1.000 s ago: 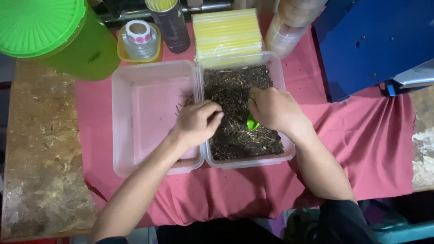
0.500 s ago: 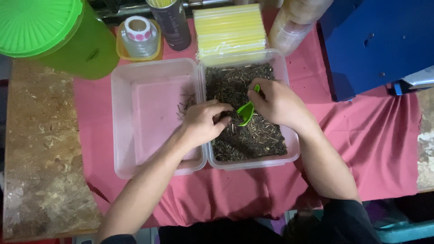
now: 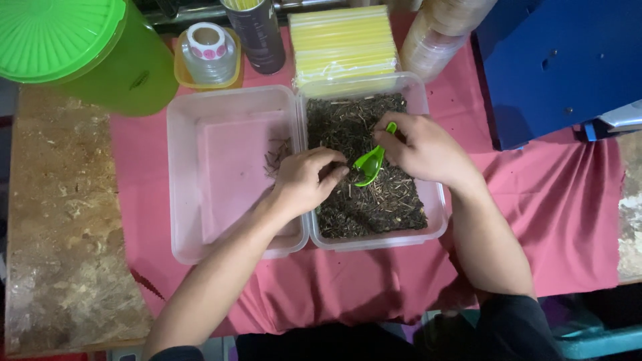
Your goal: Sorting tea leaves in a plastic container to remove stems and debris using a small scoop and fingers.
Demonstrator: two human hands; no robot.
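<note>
The right hand (image 3: 424,148) pinches the green scoop (image 3: 371,162) over the dark dried leaves (image 3: 364,194) in the clear tub (image 3: 435,220) at the red cloth's middle; the left hand (image 3: 304,179), fingers curled, empty, touches the leaves beside it; keeping the scoop level and low should limit spills.

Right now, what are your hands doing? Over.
Right hand grips small green plastic scoop over dark dried leaves. Left hand curled beside it. Nothing in the way.
</note>
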